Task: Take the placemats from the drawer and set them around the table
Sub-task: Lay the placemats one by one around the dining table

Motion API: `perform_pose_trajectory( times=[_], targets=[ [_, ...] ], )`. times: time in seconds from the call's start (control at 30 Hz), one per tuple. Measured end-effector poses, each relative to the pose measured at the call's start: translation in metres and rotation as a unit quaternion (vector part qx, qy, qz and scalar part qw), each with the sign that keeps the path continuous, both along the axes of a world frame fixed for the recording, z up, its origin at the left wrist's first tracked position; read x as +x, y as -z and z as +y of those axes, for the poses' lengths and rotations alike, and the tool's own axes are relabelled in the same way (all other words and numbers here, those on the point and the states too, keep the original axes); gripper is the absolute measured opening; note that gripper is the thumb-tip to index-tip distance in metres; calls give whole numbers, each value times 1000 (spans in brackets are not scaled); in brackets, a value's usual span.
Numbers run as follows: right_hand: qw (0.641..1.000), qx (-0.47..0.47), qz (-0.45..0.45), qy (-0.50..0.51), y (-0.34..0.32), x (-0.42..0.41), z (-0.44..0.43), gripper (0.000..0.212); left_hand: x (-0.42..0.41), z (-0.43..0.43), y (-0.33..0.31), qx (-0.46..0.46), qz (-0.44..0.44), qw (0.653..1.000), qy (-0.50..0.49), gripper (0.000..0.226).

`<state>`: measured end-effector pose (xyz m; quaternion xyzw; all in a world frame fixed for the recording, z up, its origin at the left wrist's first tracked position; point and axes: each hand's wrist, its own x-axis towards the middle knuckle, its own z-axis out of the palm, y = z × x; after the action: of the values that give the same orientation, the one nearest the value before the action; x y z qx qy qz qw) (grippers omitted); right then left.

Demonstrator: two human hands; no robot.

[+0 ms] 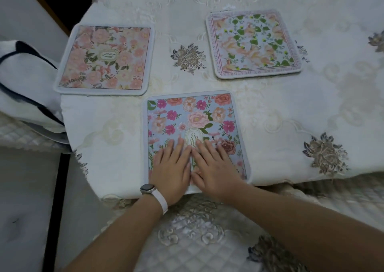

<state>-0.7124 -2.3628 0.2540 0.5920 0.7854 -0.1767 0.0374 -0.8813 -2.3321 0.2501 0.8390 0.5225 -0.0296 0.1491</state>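
Now both hands [192, 166] flat on placemat [193, 124]

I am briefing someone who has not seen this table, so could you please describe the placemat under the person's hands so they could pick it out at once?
On the round table's cream embroidered cloth lie three floral placemats. The one meant, the blue placemat, lies nearest the person at the table's edge, with the left hand and right hand flat on it. Only it has a blue ground with bright magenta flowers.

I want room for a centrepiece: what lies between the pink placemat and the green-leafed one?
In the head view, only tablecloth lies between the pink placemat and the green-leafed placemat, with one embroidered flower.
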Motion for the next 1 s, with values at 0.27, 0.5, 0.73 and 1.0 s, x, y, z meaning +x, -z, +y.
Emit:
perform_pose_trajectory(
  times=[0.27,0.5,0.73,1.0],
  targets=[
    [999,0,-41,11,5,30,2,70,-10,1,7,-13,14,1000,9,64],
    [997,2,-39,68,6,67,46,76,-20,48,5,-5,34,996,-79,78],
    [992,19,-30,123,9,92,111,79,-29,124,9,8,18,991,-130,85],
    [990,25,-17,138,-25,82,124,62,-26,114,-22,29,-39,994,-96,62]
  ],
)
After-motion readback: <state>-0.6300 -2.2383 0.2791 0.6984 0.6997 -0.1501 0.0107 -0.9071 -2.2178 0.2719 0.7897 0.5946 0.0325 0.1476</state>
